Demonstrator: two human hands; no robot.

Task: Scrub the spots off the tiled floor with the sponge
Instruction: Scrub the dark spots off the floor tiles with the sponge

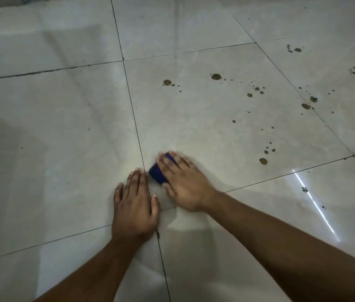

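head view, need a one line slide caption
Right hand presses a blue sponge on the tiled floor, left hand flat beside it, brown spots ahead.

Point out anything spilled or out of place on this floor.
Dark brownish spots are spattered across the tiled floor, ahead and to the right of the blue sponge under the right hand. Nothing else stands out.

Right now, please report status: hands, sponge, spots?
Right hand pressing blue sponge on tile. Left hand flat on floor, holding nothing. Brown spots remain to the right. Nothing blocking.
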